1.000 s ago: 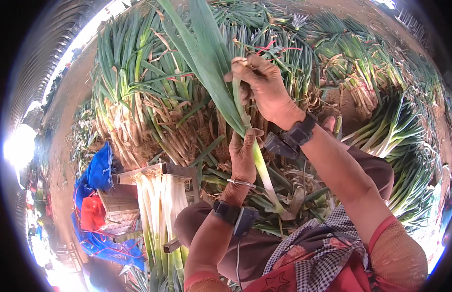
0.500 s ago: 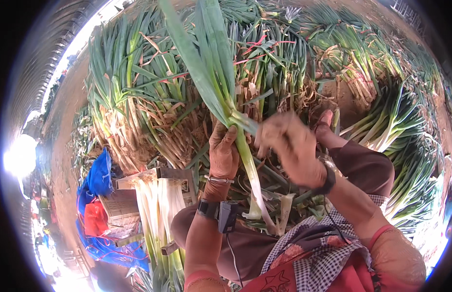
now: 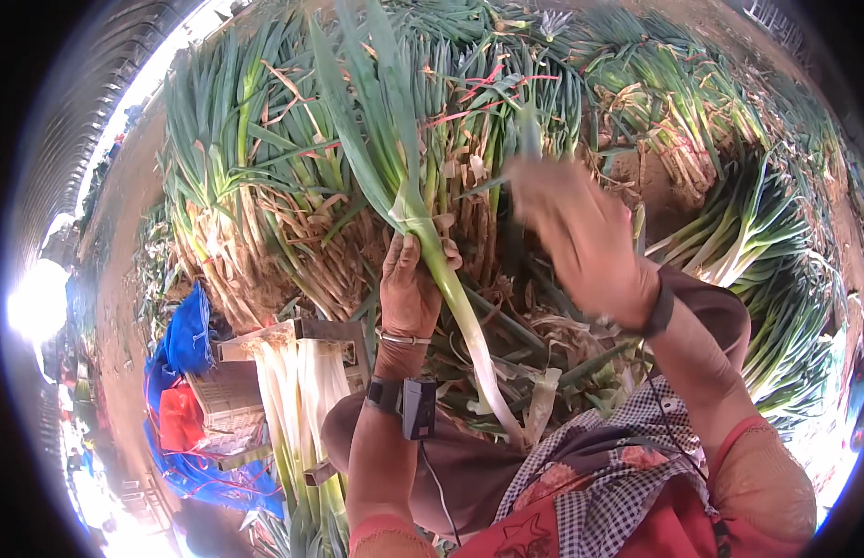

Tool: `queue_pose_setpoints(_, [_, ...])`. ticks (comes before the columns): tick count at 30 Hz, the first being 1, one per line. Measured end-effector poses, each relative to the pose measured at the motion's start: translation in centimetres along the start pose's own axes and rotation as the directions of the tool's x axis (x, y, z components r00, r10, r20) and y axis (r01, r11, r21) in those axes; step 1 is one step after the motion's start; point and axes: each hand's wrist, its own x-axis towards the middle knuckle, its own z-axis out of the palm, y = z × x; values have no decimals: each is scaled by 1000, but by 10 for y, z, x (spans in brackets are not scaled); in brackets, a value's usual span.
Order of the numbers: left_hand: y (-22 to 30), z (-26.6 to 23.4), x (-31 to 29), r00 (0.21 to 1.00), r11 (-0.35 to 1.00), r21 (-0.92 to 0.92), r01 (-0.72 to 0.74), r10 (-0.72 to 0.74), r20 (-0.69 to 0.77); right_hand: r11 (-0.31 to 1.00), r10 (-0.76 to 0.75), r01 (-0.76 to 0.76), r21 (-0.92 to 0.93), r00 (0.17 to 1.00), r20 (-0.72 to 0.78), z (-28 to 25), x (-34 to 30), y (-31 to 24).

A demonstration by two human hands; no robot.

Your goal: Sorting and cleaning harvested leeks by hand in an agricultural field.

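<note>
A long leek [image 3: 458, 290] with a white lower shaft and fanned green leaves slants across the middle of the view. Its lower end reaches down towards my lap. My left hand [image 3: 411, 284] is closed round the shaft just below the leaves. To the right of the leek, my right hand [image 3: 581, 237] is raised and smeared by motion. A blurred greenish strip [image 3: 529, 133] shows just beyond its fingertips; whether the fingers grip it cannot be made out.
Unpeeled leek bundles [image 3: 232, 223] stand ahead, and more leeks [image 3: 767, 242] lie to the right. Cleaned white leeks [image 3: 306, 391] rest in a wooden frame [image 3: 334, 330] at my left, beside a blue bag [image 3: 188, 330] and red cloth [image 3: 181, 416]. Peeled scraps [image 3: 581, 344] litter the ground before me.
My right hand has moved up and right, away from the leek, where it had been pulling at a leaf strip. My left hand and the leek have shifted slightly left.
</note>
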Motion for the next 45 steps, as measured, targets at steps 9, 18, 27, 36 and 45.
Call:
queue_pose_setpoints(9, [5, 18, 3, 994, 996, -39, -80, 76, -84, 288, 398, -826, 484, 563, 724, 89, -121, -31])
queue_pose_setpoints(18, [31, -14, -8, 970, 1000, -23, -4, -2, -243, 157, 318, -892, 424, 453, 833, 84, -222, -70])
queue_pose_setpoints(27, [28, 4, -6, 972, 996, -55, -65, 51, -230, 393, 499, -717, 576, 692, 522, 98, -110, -55])
queue_pose_setpoints(36, [104, -32, -6, 955, 947, -143, -288, 294, 29, 934, -249, -129, 333, 433, 866, 37, -238, -64])
queue_pose_setpoints(45, [117, -49, -22, 890, 885, 107, -454, 457, 2, 767, 205, -625, 146, 454, 867, 46, -202, -27])
